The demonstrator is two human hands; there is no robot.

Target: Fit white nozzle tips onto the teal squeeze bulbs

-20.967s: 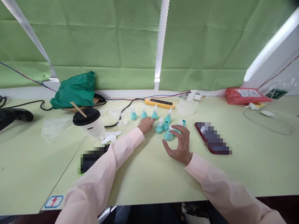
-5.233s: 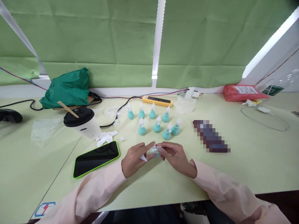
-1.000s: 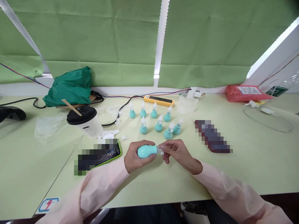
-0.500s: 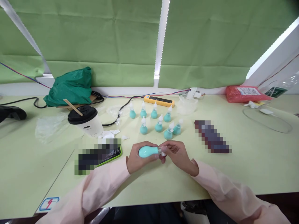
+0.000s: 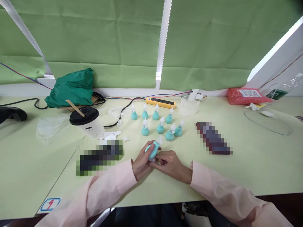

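My left hand (image 5: 143, 160) is wrapped round a turquoise bulb nasal aspirator (image 5: 152, 150), which is tilted with its clear nozzle up and to the right. Against the bulb's lower end, the curled fingers of my right hand (image 5: 170, 164) pinch at a small whitish part (image 5: 152, 160). Exactly how that part joins the bulb is hidden by my fingers. Beyond my hands, several similar aspirators stand upright in loose rows, among them a near one (image 5: 169, 135) and a far left one (image 5: 133, 115).
Left of my hands lie a blurred phone (image 5: 100, 159) and a lidded paper cup (image 5: 91, 127) with a wooden stick. Another dark blurred device (image 5: 213, 138) is at right. Behind the aspirators are a yellow power strip (image 5: 161, 102) and a clear plastic bag (image 5: 188, 106).
The held aspirator has turned from lying sideways to nozzle up. My right hand has moved from its nozzle end down to its lower end.
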